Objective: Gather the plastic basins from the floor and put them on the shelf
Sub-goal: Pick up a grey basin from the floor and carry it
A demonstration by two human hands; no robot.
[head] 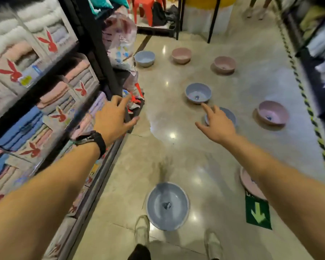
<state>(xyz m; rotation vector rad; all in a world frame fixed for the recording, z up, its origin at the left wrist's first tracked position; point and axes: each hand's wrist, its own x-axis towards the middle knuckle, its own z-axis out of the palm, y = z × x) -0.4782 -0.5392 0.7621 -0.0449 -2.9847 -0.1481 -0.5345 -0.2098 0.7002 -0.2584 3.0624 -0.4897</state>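
Several plastic basins lie scattered on the shiny floor. A blue basin (pixel 167 205) sits just in front of my feet. A pink basin (pixel 249 182) is half hidden under my right forearm. Further off are a blue basin (pixel 198 92), a pink basin (pixel 272 113), another pink one (pixel 224 64), a pink one (pixel 181 55) and a blue one (pixel 144 58). My right hand (pixel 217 124) hovers with spread fingers over a partly hidden blue basin (pixel 230 115). My left hand (pixel 114 119), with a black watch, reaches forward empty beside the shelf (pixel 99 44).
The black shelf on the left holds packed towels. Bags and cloth (pixel 120 44) pile at the shelf's far end. A second rack (pixel 315 53) lines the right side behind yellow-black floor tape. A green arrow sticker (pixel 258 212) marks the floor. Red stools (pixel 143 8) stand at the back.
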